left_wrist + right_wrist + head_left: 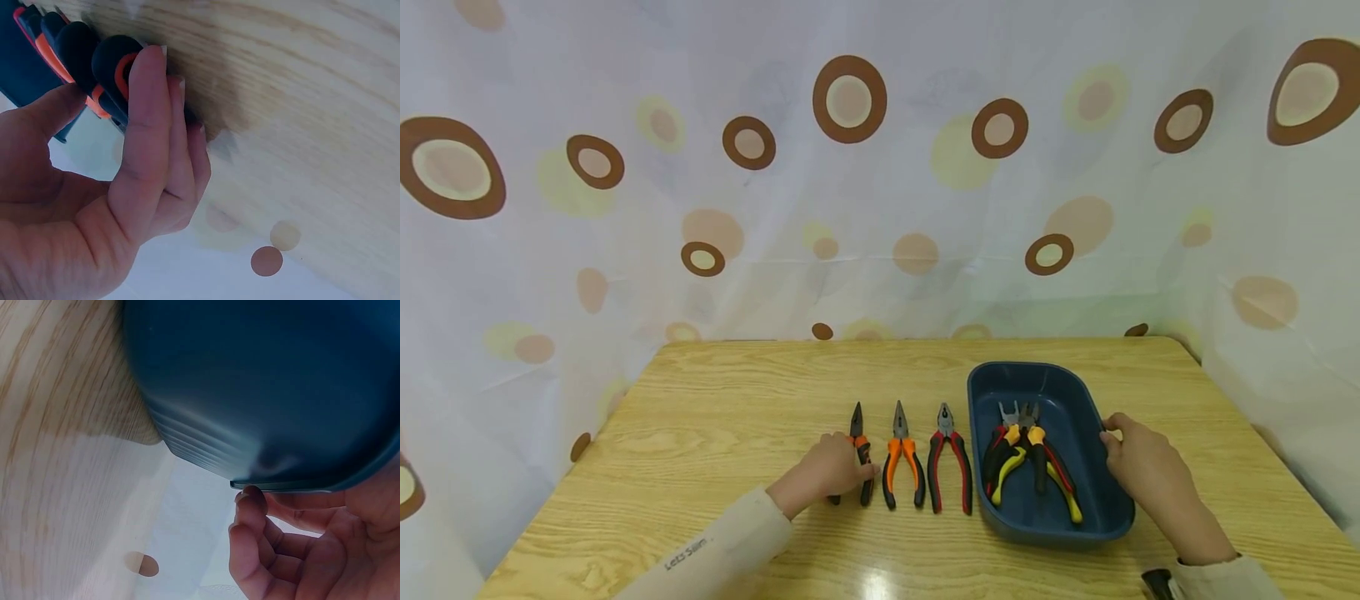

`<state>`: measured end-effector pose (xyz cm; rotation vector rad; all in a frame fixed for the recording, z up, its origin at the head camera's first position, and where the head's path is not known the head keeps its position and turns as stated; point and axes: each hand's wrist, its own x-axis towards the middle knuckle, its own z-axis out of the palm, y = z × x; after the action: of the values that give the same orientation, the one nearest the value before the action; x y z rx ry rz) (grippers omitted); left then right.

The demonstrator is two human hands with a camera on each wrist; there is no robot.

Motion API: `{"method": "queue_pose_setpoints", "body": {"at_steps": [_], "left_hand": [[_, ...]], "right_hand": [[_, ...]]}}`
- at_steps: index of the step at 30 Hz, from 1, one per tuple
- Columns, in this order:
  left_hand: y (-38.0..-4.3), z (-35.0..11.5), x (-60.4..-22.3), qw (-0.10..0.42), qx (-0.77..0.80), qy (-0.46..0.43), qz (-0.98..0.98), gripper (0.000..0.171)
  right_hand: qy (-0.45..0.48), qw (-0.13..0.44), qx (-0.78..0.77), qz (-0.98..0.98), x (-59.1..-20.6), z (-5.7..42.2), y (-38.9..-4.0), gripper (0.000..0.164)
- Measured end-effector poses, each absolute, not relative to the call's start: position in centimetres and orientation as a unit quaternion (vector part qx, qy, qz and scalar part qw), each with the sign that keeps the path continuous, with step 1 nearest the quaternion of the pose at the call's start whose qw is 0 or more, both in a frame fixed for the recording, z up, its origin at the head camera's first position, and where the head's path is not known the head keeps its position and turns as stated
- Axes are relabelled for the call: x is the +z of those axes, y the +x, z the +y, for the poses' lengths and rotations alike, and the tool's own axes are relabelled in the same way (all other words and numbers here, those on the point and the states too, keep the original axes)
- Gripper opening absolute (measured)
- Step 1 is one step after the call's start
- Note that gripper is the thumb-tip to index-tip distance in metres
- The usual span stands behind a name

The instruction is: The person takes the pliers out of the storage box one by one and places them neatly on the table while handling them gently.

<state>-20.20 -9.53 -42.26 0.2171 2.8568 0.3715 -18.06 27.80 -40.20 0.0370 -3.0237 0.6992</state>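
Fingers [149, 119] of our left hand [829, 467] are pinching the outermost pliers [862, 452], which are lying on the desk [760, 379] at nine o'clock from the blue tray [1105, 504]. Our right hand [1152, 467] is pinching the tray's rim at three o'clock. Caution: if we are gripping only one handle, which we cannot confirm, the pliers could be swinging open and slipping. By shifting too low toward three o'clock, we could be knocking the orange pliers [900, 428]. Uneven pulling on the rim could be tipping the tray.
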Motion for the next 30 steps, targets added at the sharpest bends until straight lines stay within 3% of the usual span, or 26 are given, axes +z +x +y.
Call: {"method": "queue_pose_setpoints", "body": {"at_steps": [8, 19, 30], "left_hand": [[-19.7, -9.3, -40.9, 0.122, 0.068, 0.089, 0.986, 0.062], [-19.4, -6.6, -36.8, 0.043, 0.112, 0.155, 0.981, 0.054], [-19.4, -1.8, -36.3, -0.011, 0.200, 0.222, 0.954, 0.026]], "right_hand": [[0.005, 0.013, 0.224, -0.975, -40.2, 27.7, -18.2, 0.033], [0.011, 0.022, 0.226, -0.974, -40.3, 27.9, -18.1, 0.031], [0.016, 0.035, 0.226, -0.973, -40.3, 27.7, -17.9, 0.031]]}}
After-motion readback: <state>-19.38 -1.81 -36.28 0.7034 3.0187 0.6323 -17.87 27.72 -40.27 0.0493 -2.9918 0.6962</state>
